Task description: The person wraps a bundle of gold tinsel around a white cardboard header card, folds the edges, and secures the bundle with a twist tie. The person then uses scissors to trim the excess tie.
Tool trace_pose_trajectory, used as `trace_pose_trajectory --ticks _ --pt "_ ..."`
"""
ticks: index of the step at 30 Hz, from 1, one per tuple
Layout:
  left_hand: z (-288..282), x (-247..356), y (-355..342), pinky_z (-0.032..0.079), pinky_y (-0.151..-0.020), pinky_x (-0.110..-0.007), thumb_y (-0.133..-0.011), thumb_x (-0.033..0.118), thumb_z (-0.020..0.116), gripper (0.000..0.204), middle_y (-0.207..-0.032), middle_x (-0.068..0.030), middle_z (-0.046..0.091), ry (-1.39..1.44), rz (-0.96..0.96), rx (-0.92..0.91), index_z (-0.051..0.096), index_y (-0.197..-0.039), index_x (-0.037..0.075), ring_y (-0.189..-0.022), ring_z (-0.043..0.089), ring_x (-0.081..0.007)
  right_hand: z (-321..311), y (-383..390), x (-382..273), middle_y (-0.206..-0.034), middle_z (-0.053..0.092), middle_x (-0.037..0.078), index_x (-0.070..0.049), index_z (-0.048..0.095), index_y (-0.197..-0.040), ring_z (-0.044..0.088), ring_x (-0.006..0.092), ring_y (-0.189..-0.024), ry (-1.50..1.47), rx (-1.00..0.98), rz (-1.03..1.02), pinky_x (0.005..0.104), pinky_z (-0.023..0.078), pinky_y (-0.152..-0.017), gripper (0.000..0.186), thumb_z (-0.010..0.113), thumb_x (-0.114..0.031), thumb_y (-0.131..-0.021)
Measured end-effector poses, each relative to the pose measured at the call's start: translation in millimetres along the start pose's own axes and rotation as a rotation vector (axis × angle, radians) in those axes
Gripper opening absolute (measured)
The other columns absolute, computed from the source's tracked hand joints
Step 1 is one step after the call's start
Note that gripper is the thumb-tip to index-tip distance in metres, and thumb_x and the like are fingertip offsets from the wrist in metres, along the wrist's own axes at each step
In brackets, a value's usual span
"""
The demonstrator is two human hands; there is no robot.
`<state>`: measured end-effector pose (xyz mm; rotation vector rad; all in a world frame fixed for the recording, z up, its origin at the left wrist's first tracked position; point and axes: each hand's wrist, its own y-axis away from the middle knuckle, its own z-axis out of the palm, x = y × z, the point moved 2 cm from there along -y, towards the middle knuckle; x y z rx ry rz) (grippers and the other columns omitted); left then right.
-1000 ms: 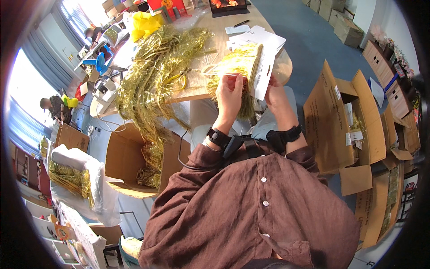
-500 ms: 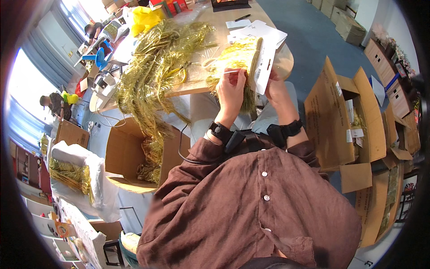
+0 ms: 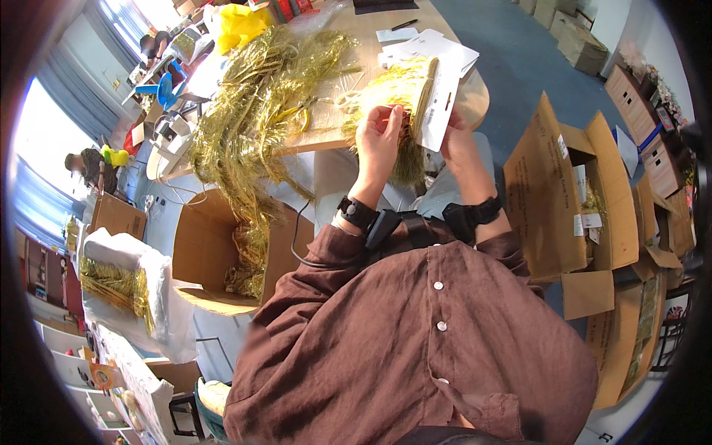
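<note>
A gold tinsel fringe bundle (image 3: 410, 78) hangs over the table's near edge toward my lap. Along its right side stands a white card (image 3: 443, 104) with a slot near its lower end. My left hand (image 3: 378, 141) is closed at the bundle's left side, thumb and fingers pinched together against the strands; what lies between them is too small to make out. At the card's lower right edge, my right hand (image 3: 460, 141) is closed on the card, its fingertips partly hidden behind it.
Loose gold tinsel (image 3: 248, 111) spills off the table (image 3: 363, 48) toward an open cardboard box (image 3: 200, 252). Yellow curved handles (image 3: 302, 119) lie among it. White papers (image 3: 460, 55) and a pen (image 3: 404, 24) lie beyond the bundle. Another open box (image 3: 545, 200) stands at right.
My left hand's fingers have curled closer together, and the thin white strip seen at its fingertips no longer shows. The card and my right hand have barely shifted.
</note>
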<state>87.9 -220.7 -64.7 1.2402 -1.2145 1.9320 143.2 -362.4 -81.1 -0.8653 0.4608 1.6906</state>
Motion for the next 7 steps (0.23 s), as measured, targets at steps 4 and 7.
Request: trace_pose_trajectory --ticks 4,7 --pt "0.0 -0.5 1.8 0.048 -0.063 -0.025 -0.094 0.018 0.069 0.017 -0.079 -0.0041 0.067 -0.136 0.004 -0.011 0.067 -0.092 0.001 -0.069 0.059 -0.0091 -0.1 -2.2 0.8 -0.125 0.061 0.011 -0.003 0.046 -0.140 0.064 0.0207 -0.108 0.065 -0.006 -0.007 0.0343 0.057 -0.089 0.051 0.061 0.004 -0.092" --pt "0.3 -6.1 1.3 0.045 -0.069 -0.020 -0.095 0.022 0.069 0.019 -0.081 -0.0015 0.068 -0.226 0.033 -0.038 0.069 -0.097 0.003 -0.075 0.057 -0.0045 -0.2 -1.7 4.5 -0.126 0.060 0.011 -0.003 0.044 -0.141 0.064 0.0213 -0.109 0.031 -0.023 0.006 0.0346 0.057 -0.090 0.053 0.060 0.004 -0.092"
